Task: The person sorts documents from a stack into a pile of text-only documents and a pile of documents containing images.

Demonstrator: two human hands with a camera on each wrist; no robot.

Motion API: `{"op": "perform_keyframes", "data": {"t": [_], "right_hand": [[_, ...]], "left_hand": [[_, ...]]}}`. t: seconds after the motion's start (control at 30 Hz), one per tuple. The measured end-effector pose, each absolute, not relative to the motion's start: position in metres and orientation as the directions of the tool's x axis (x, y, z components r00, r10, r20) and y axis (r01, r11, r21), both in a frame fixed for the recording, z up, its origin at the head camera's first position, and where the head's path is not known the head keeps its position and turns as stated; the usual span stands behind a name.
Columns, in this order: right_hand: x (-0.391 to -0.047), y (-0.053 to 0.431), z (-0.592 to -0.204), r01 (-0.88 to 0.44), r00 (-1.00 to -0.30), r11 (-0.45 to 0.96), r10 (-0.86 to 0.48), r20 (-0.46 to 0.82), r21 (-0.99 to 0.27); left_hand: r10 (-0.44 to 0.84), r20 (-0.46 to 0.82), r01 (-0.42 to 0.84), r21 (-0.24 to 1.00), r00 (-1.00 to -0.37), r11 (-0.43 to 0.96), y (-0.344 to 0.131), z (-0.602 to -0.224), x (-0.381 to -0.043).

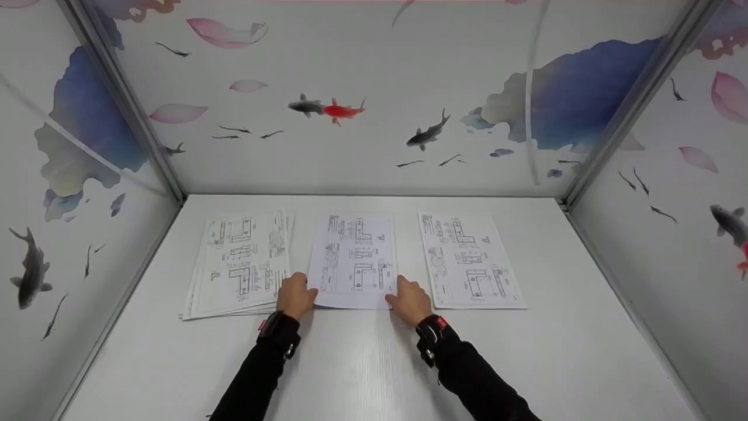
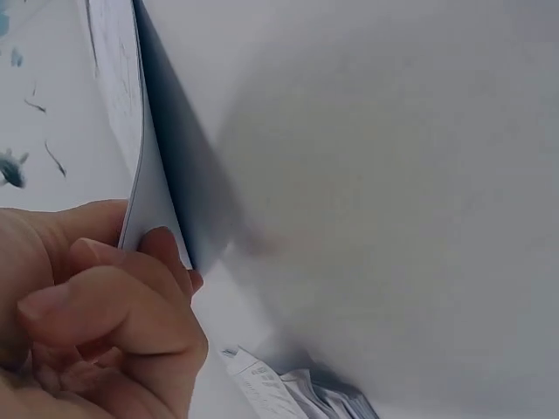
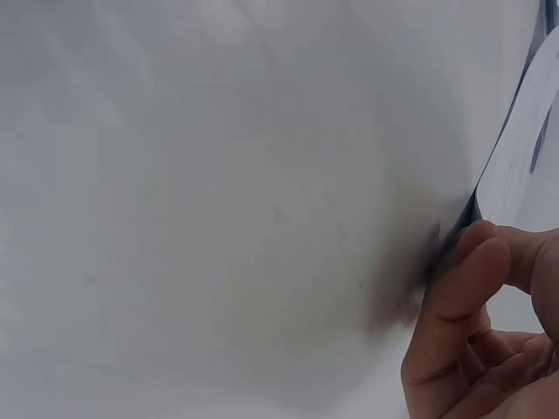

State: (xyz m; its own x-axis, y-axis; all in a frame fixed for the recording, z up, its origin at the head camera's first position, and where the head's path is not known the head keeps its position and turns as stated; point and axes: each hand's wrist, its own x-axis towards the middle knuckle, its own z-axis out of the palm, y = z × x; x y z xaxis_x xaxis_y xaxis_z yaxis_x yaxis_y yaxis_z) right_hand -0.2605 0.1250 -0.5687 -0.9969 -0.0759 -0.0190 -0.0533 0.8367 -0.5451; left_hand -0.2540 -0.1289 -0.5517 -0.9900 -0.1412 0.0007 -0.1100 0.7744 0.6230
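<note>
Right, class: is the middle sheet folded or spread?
Spread: the sheet shows its printed face in the head view, with no fold. The left hand and right hand pinch its near corners.

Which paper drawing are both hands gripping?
The middle white rectangular paper drawing: left hand and right hand pinch its opposite sides. Neither grips the left uneven white paper stack or right white paper drawing.

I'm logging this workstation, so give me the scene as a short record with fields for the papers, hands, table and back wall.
Middle paper: drawing face up, lower edge lifted
Left hand: grips its lower left corner
Right hand: grips its lower right corner
Left pile: several drawing sheets, edges uneven
Right paper: drawing face up
Table: white
Back wall: printed fish
</note>
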Motion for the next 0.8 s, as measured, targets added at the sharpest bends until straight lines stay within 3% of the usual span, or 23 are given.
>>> {"op": "perform_keyframes", "data": {"t": [0.4, 0.8], "right_hand": [[-0.259, 0.125, -0.572, -0.086, -0.996, 0.891, -0.091, 0.011, -0.447], [-0.263, 0.129, -0.574, -0.099, -0.995, 0.899, -0.09, 0.042, -0.426]], "left_hand": [[-0.106, -0.015, -0.095, 0.567, -0.994, 0.818, -0.131, -0.555, -0.249], [-0.093, -0.074, -0.118, 0.619, -0.993, 0.776, -0.152, -0.549, -0.246]]}}
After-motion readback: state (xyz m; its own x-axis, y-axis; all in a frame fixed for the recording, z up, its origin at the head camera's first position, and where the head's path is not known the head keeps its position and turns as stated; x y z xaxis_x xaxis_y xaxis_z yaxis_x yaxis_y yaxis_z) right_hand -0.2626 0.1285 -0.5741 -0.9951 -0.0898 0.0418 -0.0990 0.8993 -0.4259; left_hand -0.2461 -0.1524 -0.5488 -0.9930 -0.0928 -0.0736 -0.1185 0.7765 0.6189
